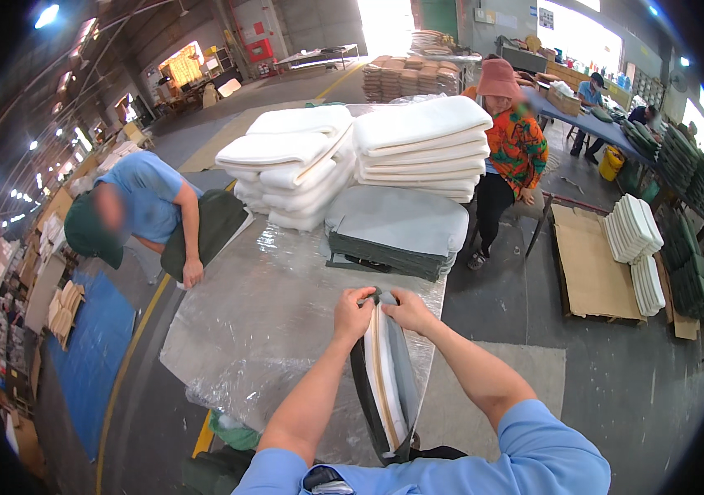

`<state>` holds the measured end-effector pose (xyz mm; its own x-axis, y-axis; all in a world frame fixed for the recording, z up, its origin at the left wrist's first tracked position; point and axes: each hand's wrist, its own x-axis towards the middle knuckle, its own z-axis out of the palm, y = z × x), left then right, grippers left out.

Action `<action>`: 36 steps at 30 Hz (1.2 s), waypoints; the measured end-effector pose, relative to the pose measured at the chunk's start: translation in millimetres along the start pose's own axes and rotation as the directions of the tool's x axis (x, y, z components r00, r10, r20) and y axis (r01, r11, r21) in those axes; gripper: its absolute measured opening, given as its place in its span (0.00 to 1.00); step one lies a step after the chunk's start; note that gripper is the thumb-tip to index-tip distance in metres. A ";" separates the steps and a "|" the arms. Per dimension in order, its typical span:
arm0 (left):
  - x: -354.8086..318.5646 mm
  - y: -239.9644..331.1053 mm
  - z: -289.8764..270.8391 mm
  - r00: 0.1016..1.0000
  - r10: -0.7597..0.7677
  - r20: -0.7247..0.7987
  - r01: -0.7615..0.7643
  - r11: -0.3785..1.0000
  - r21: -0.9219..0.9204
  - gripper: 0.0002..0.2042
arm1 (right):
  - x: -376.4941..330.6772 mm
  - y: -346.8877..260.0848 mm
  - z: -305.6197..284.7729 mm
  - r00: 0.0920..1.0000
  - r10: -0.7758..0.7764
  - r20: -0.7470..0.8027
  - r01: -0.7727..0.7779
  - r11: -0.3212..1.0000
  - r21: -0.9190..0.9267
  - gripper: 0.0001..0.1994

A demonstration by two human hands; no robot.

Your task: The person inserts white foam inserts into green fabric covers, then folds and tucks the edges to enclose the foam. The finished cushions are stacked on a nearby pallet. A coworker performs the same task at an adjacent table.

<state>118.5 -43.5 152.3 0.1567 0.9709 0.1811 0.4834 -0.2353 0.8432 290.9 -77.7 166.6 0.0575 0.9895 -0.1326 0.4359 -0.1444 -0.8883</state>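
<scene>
A table (244, 330) sheeted in clear film is set on a grey workshop floor (496, 301). Notices (546, 18) are mounted on the far wall; print too small to be read. Counted on the table: two stacks of folded white pads (422, 153), one stack of grey covers (397, 219). One white-filled cover (383, 375) is held at the table's near end, its far tip pinched by the fingers of left hand (355, 315) and right hand (409, 313).

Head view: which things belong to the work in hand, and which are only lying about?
Likely the work:
padded cover, pinched by left hand and right hand
white pad stacks
grey-and-green stack

Likely just lying about:
yellow bucket
blue floor sheet
cardboard sheet
</scene>
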 end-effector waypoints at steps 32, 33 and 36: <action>33.8 -20.2 2.7 0.975 0.042 0.216 0.017 0.964 -0.265 0.07 | 16.5 -9.4 2.5 0.978 0.030 0.208 -0.010 0.995 -0.098 0.19; 34.0 -21.3 4.2 0.974 0.013 0.226 0.061 0.946 -0.317 0.08 | 18.6 -10.8 4.0 0.978 -0.063 0.200 0.106 0.971 -0.215 0.21; 28.8 -28.7 3.8 0.967 -0.074 0.245 0.183 0.868 -0.461 0.10 | 18.6 -19.7 10.7 0.944 -0.166 0.286 0.278 0.865 -0.417 0.23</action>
<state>112.4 -8.9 131.3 0.3270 0.9449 -0.0111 0.0516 -0.0062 0.9987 273.8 -56.6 176.9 -0.2749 0.9559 -0.1037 0.7674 0.1532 -0.6226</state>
